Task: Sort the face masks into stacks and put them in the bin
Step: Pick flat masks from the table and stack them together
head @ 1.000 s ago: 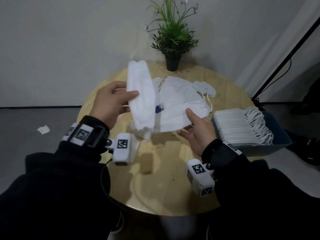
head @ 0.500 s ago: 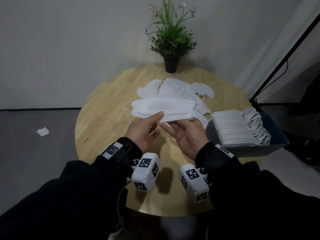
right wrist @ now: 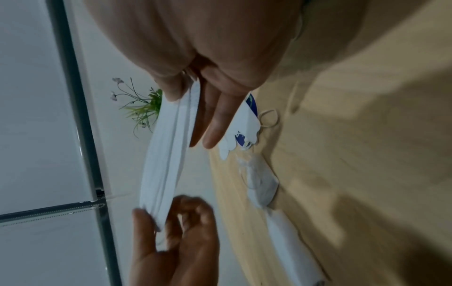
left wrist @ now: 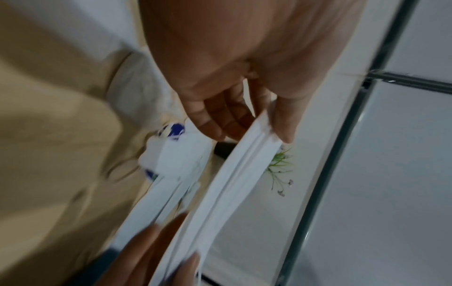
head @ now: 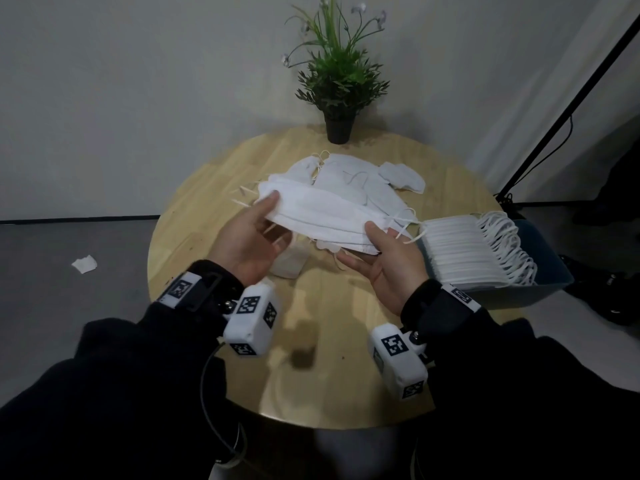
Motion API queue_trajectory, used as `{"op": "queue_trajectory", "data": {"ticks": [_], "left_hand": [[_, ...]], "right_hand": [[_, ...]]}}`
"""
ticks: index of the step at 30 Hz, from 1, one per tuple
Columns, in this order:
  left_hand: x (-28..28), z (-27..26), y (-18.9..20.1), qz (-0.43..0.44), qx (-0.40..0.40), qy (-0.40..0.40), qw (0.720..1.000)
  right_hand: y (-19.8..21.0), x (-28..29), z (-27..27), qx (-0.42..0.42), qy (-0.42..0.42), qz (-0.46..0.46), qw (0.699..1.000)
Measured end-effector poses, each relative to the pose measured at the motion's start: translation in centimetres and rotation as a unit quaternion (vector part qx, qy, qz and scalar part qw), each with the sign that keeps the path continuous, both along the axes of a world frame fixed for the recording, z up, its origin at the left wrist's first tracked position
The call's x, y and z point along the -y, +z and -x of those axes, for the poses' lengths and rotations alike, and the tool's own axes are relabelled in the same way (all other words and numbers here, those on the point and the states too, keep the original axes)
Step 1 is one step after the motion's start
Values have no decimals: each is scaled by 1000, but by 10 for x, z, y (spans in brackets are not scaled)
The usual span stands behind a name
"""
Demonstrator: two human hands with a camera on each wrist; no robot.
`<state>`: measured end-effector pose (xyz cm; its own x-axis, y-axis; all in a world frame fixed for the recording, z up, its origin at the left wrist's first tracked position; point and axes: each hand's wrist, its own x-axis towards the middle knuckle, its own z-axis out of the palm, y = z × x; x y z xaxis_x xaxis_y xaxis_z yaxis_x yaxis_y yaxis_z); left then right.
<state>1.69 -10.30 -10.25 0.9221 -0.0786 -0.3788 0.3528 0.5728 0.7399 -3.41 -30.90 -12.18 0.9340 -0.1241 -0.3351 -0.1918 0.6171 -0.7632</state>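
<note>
Both hands hold a small stack of white face masks [head: 322,211] level above the round wooden table [head: 214,188]. My left hand [head: 256,230] pinches the stack's left end, thumb on top and fingers beneath. My right hand [head: 381,251] pinches the right end the same way. The left wrist view shows the stack [left wrist: 234,174] edge-on between thumb and fingers; so does the right wrist view, where the stack [right wrist: 166,154] runs between the two hands. Loose white masks [head: 360,181] lie behind on the table. A blue-grey bin [head: 550,271] at the right holds a row of stacked masks [head: 460,251].
A potted green plant [head: 337,84] stands at the table's far edge. Another mask [head: 289,263] lies on the table under the held stack. A scrap of white paper [head: 84,264] lies on the grey floor at left. A black stand pole [head: 568,95] leans at right.
A second ago each hand held its own mask, the left one upright. The hands came together, laid the masks into one level stack, then slid apart to its two ends.
</note>
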Motion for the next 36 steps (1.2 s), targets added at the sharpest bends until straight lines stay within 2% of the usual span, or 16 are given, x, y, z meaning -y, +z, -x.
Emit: {"op": "queue_trajectory", "data": {"ticks": [3, 6, 9, 12, 16, 18, 19, 21, 23, 24, 27, 29, 31, 36], "left_hand": [[-28, -8, 4, -54, 7, 37, 998], [-51, -10, 5, -49, -22, 36, 998], [-62, 0, 4, -62, -46, -32, 997], [-65, 14, -5, -145, -75, -112, 980], [-61, 37, -35, -233, -140, -213, 938], [-59, 49, -53, -274, -137, -291, 907], [-59, 52, -59, -303, -129, -324, 887], [-61, 49, -65, -351, -120, -351, 860], [-64, 38, -62, -397, -112, -330, 849], [-67, 31, -59, -426, -104, -312, 843], [-78, 12, -51, -480, -87, -252, 836], [-88, 0, -48, -505, -80, -239, 826], [-95, -6, -47, -526, -78, -248, 810], [-92, 1, -52, -574, -57, -307, 757]], "right_hand": [[-3, 12, 3, -20, 18, 13, 1000], [-6, 23, 11, -50, 28, 47, 997], [-12, 32, 25, -76, 85, 109, 988], [-16, 41, 42, -106, 117, 159, 975], [-17, 52, 65, -121, 115, 250, 954], [-17, 54, 71, -112, 89, 274, 951], [-16, 54, 72, -106, 74, 269, 954], [-15, 57, 71, -96, 53, 198, 974], [-15, 61, 67, -101, 54, 106, 988], [-17, 63, 65, -109, 66, 98, 987], [-28, 67, 61, -122, 123, 231, 957], [-35, 68, 59, -105, 170, 361, 911], [-37, 70, 57, -105, 184, 444, 871], [-41, 82, 51, -178, 204, 468, 841]]}}
